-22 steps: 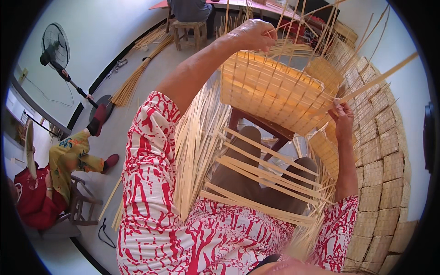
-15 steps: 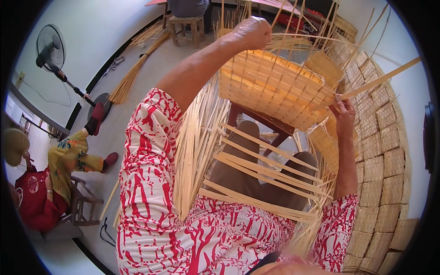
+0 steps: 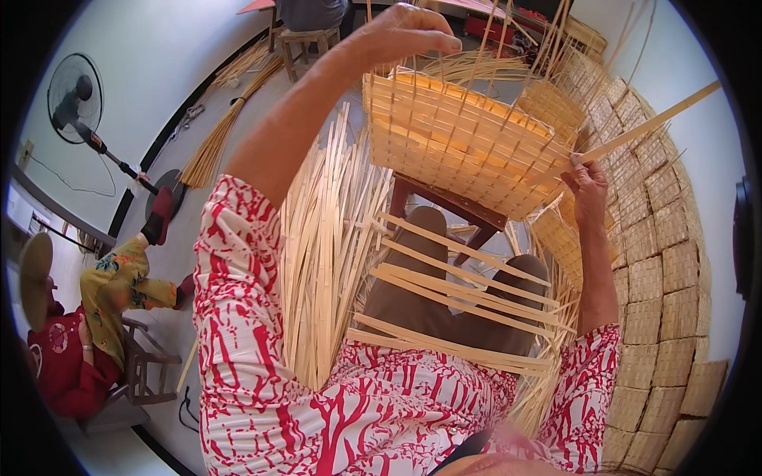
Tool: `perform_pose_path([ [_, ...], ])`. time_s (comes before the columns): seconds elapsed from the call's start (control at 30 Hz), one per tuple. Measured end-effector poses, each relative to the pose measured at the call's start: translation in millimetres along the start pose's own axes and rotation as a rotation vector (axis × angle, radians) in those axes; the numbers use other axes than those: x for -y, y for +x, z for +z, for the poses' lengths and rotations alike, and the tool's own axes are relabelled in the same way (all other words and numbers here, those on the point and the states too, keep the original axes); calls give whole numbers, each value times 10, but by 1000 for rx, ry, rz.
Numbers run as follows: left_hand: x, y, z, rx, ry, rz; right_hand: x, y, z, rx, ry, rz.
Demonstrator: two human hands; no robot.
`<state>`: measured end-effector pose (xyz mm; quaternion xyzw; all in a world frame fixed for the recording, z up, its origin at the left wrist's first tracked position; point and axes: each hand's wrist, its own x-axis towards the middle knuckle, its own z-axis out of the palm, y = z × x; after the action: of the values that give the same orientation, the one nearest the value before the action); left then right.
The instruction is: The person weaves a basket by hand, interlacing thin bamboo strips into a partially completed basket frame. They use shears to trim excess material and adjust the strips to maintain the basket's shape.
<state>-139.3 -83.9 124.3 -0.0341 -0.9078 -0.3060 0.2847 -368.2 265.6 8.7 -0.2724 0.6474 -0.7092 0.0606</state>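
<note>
A partly woven bamboo basket (image 3: 452, 131), with upright stakes standing above its rim, rests on a reddish-brown wooden stool (image 3: 448, 202) in front of my knees. My left hand (image 3: 405, 33) is raised above the basket's far left corner, thumb and fingers apart, with nothing visible between them. At the basket's right corner, my right hand (image 3: 589, 189) pinches a flat bamboo strip (image 3: 651, 120), whose free end sticks out to the upper right. Several loose bamboo splints (image 3: 460, 287) lie across my lap. More long splints (image 3: 321, 246) are heaped at my left side.
Stacked woven baskets (image 3: 663, 317) line the right wall. A standing fan (image 3: 77, 95) and a seated person in red (image 3: 75, 365) are at the left. A tied bundle of thin sticks (image 3: 213, 147) lies on the floor; another person sits on a wooden stool (image 3: 305, 47) behind.
My left hand has risen up and left from the basket's rim, its closed fingers now spread. My right hand keeps its pinch on the strip at the corner. The view has shifted slightly.
</note>
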Motion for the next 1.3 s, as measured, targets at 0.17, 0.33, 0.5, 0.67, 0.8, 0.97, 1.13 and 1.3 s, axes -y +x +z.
perform_pose_path([
  [0.17,-526,305,-137,260,-143,54,-75,67,-228,11,-75,13],
  [0.33,-527,568,68,414,-21,-199,-34,-77,26,-10,0,-15],
  [0.5,-686,646,136,474,17,-204,33,-150,103,-36,22,-2],
  [0.67,-888,787,-35,471,-141,140,-60,-116,-4,-107,2,-35],
  [0.8,-1134,884,174,527,-109,33,-55,-160,139,-135,-3,-108],
  [0.97,-1277,937,370,505,-58,-110,-156,-146,178,-160,-46,-185],
  [1.13,-1139,1027,303,620,-245,244,49,-164,225,-142,44,-81],
  [1.3,-1368,1052,574,713,-136,22,-75,-260,240,-160,-68,-247],
])
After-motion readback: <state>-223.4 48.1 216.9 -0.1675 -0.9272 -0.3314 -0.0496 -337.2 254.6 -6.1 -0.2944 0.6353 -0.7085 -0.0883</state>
